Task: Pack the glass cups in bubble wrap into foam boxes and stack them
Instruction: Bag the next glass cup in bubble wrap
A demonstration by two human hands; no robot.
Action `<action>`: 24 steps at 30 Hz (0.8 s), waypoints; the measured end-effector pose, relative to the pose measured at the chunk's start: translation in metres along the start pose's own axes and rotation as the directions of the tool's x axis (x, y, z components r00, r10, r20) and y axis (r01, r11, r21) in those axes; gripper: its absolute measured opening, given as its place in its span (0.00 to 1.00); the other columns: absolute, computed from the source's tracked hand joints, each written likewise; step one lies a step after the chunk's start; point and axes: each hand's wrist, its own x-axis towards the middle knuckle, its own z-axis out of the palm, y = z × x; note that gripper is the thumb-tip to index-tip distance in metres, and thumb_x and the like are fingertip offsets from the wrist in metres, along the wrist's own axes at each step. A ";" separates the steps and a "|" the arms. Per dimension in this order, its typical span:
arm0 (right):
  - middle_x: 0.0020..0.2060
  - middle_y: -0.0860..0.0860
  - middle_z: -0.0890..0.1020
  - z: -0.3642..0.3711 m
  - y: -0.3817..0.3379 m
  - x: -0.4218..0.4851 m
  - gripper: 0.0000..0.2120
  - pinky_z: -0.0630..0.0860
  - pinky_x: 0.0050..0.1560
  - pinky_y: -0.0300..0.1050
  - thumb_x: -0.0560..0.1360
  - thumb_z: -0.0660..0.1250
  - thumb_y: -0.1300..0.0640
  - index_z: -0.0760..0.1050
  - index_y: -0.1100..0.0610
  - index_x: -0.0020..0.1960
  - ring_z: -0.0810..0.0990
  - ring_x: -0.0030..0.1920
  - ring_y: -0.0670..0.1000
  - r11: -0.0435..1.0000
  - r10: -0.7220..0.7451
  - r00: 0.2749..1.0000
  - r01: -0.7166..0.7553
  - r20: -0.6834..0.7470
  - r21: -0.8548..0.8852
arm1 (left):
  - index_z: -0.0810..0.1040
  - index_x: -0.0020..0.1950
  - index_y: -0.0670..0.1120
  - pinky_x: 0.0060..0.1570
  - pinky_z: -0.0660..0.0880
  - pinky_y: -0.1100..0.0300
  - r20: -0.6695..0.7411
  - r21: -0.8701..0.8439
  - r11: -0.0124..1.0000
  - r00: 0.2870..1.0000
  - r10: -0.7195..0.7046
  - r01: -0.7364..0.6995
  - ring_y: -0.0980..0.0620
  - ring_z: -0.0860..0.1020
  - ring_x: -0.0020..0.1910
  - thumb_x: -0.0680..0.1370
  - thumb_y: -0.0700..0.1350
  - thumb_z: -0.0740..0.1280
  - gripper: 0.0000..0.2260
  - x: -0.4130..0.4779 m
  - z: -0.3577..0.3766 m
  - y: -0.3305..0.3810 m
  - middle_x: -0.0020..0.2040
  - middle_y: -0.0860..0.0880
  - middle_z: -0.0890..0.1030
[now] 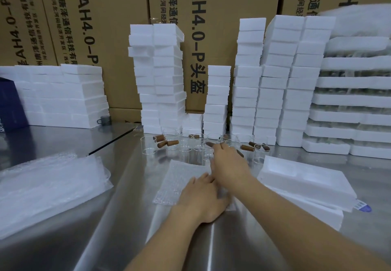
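Observation:
A sheet of bubble wrap (pixel 177 180) lies flat on the steel table in front of me. My left hand (pixel 203 199) rests on its near right corner with fingers spread flat. My right hand (pixel 228 165) reaches over it toward a clear glass cup (pixel 208 151) in the row of several glass cups (pixel 186 144); its fingers are extended near the cup, and I cannot tell whether they touch it. Brown cork-like handles (pixel 167 142) lie among the cups. An open foam box (pixel 306 183) sits to the right, lying on another foam piece.
Tall stacks of white foam boxes (pixel 273 80) stand behind the cups, more (pixel 61 95) at back left. Foam trays of packed glass (pixel 355 105) are piled at right. A pile of bubble wrap sheets (pixel 48 188) lies at left. Cardboard cartons (pixel 105 27) form the back wall.

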 end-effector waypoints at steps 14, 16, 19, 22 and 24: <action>0.42 0.53 0.77 0.024 0.008 0.050 0.08 0.63 0.29 0.41 0.82 0.64 0.53 0.70 0.57 0.48 0.76 0.42 0.53 0.934 0.267 0.950 -0.297 0.164 0.199 | 0.77 0.71 0.51 0.67 0.68 0.46 -0.086 0.073 0.996 0.995 -0.051 0.058 0.43 0.73 0.67 0.81 0.58 0.61 0.21 0.002 -0.009 0.014 0.68 0.48 0.79; 0.37 0.52 0.76 0.023 0.009 0.046 0.09 0.62 0.28 0.40 0.81 0.65 0.54 0.69 0.58 0.48 0.75 0.38 0.51 0.919 0.281 0.948 -0.311 0.150 0.243 | 0.78 0.68 0.52 0.65 0.69 0.46 -0.102 0.058 0.996 0.993 -0.061 0.067 0.43 0.74 0.66 0.81 0.59 0.61 0.20 0.002 -0.011 0.015 0.65 0.48 0.80; 0.34 0.51 0.76 0.015 0.009 0.038 0.11 0.64 0.29 0.41 0.79 0.67 0.57 0.67 0.57 0.41 0.75 0.36 0.52 0.854 0.327 0.939 -0.343 0.108 0.391 | 0.80 0.69 0.53 0.64 0.69 0.47 -0.140 0.030 0.995 0.986 -0.093 0.099 0.44 0.75 0.66 0.81 0.61 0.62 0.21 0.000 -0.011 0.014 0.64 0.49 0.81; 0.32 0.52 0.80 -0.001 0.008 0.020 0.16 0.72 0.34 0.44 0.80 0.67 0.53 0.75 0.58 0.36 0.80 0.38 0.55 0.802 0.362 0.932 -0.323 0.021 0.503 | 0.83 0.66 0.55 0.62 0.73 0.50 -0.249 -0.207 0.962 0.941 -0.230 0.180 0.46 0.80 0.63 0.81 0.61 0.65 0.18 0.000 -0.015 0.014 0.62 0.53 0.84; 0.38 0.51 0.84 -0.014 0.007 0.000 0.12 0.77 0.44 0.48 0.81 0.67 0.50 0.83 0.55 0.43 0.82 0.44 0.54 0.773 0.359 0.929 -0.240 -0.092 0.588 | 0.82 0.64 0.57 0.60 0.77 0.51 -0.313 -0.439 0.882 0.890 -0.330 0.172 0.50 0.82 0.59 0.81 0.58 0.67 0.14 0.002 -0.019 0.013 0.58 0.56 0.85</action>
